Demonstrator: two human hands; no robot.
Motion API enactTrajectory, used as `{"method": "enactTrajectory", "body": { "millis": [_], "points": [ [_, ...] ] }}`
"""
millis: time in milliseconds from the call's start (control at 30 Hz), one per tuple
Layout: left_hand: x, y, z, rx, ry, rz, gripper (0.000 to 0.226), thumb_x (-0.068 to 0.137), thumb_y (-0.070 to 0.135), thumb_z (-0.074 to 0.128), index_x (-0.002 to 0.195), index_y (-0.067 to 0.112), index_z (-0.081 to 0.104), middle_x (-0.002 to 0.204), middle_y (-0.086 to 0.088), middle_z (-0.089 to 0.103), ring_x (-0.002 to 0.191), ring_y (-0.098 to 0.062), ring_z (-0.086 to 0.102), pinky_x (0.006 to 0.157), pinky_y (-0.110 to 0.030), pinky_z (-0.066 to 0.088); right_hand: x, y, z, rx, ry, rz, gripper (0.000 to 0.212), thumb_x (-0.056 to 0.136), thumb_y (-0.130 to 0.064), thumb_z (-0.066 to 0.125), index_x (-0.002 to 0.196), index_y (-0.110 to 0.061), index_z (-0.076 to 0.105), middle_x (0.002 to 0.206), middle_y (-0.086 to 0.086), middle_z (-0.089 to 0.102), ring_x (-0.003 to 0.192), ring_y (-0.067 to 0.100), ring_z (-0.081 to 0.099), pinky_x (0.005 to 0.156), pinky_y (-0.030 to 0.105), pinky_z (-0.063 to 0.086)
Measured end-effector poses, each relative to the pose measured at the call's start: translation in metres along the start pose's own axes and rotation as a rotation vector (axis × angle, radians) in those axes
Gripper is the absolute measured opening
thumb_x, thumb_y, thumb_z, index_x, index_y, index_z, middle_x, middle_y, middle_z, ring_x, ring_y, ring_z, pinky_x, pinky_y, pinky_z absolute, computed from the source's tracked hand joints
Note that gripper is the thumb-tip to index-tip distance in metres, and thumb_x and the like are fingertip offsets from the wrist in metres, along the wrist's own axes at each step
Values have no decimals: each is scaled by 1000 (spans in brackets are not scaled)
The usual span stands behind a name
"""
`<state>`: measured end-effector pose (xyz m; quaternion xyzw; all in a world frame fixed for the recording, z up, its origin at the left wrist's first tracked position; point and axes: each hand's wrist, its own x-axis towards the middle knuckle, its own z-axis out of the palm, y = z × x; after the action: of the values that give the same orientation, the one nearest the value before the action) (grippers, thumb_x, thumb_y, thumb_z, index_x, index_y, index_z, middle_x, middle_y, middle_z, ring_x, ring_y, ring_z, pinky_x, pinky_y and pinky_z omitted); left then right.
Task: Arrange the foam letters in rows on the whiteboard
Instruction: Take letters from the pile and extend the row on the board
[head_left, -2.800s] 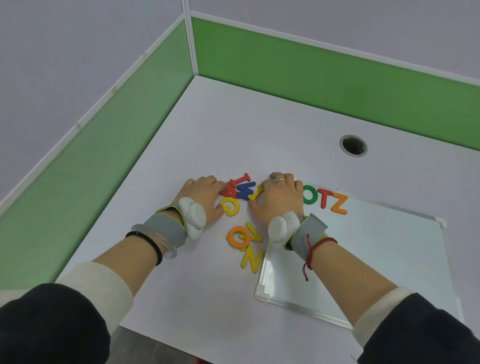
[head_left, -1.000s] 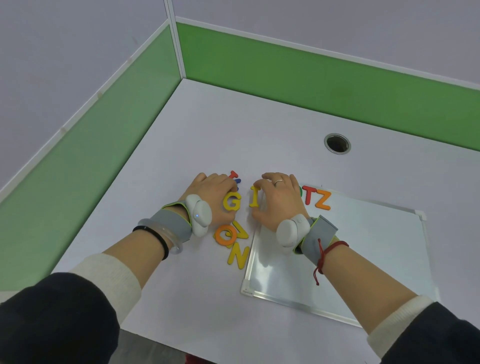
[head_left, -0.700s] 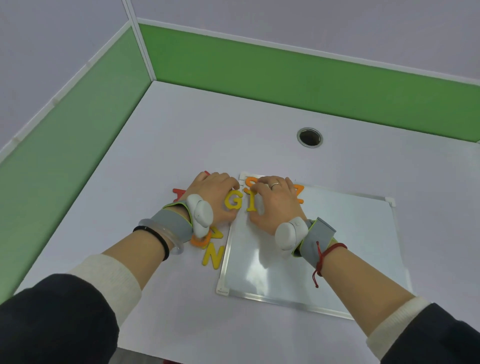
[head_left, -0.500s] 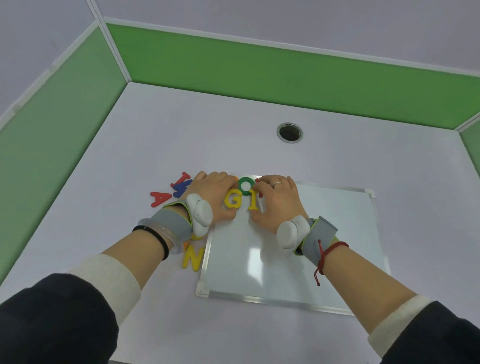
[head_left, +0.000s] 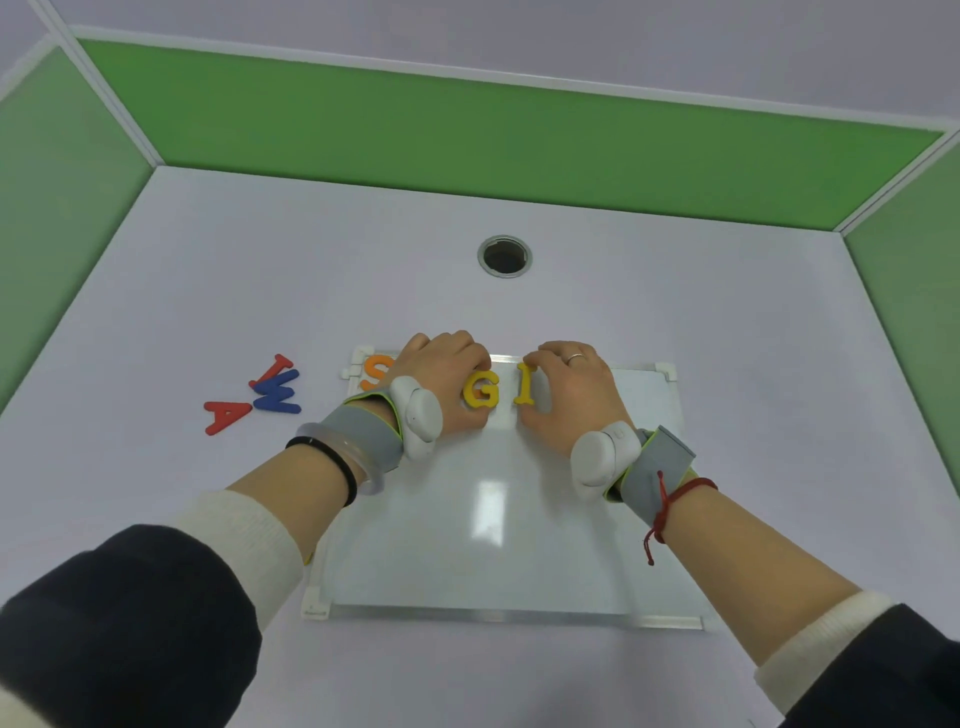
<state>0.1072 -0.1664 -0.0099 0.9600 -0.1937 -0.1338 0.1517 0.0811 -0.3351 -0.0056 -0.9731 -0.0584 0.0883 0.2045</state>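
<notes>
Both hands had come onto the top edge of the whiteboard (head_left: 498, 525) from the loose pile beside it, bringing two letters along. The left hand (head_left: 447, 384) lay flat with curled fingers against the yellow G (head_left: 481, 392), touching it rather than pinching it. The right hand (head_left: 569, 389) did the same with the yellow I (head_left: 523, 384); neither hand was closed around anything. G and I sat just beside each other near the board's far edge. An orange S (head_left: 375, 371) lay at the far left corner, partly hidden by the left wrist; any letters under the palms could not be seen. A red A (head_left: 224, 414), a blue W (head_left: 276, 396) and a red letter (head_left: 270, 368) under it lay on the desk (head_left: 260, 270), well apart from the board.

Judgement: the top row had gained two letters; several letters were not yet placed.
</notes>
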Motion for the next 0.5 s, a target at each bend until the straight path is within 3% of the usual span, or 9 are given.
{"method": "enactTrajectory", "body": {
  "millis": [300, 500],
  "points": [
    [21, 21, 4, 47, -9, -18, 38, 79, 34, 59, 114, 19, 53, 116, -2, 56, 110, -23, 50, 98, -32, 30, 6, 13, -3, 49, -50, 11, 51, 78, -21, 64, 126, -13, 50, 139, 11, 44, 133, 28, 33, 109, 37, 32],
    [26, 19, 3, 42, -24, -31, 37, 80, 36, 57, 114, 20, 55, 118, -2, 55, 112, -23, 49, 98, -33, 30, 9, 12, 1, 18, -70, 14, 48, 79, -28, 64, 124, -15, 52, 134, 8, 50, 125, 28, 41, 104, 36, 35]
  ]
}}
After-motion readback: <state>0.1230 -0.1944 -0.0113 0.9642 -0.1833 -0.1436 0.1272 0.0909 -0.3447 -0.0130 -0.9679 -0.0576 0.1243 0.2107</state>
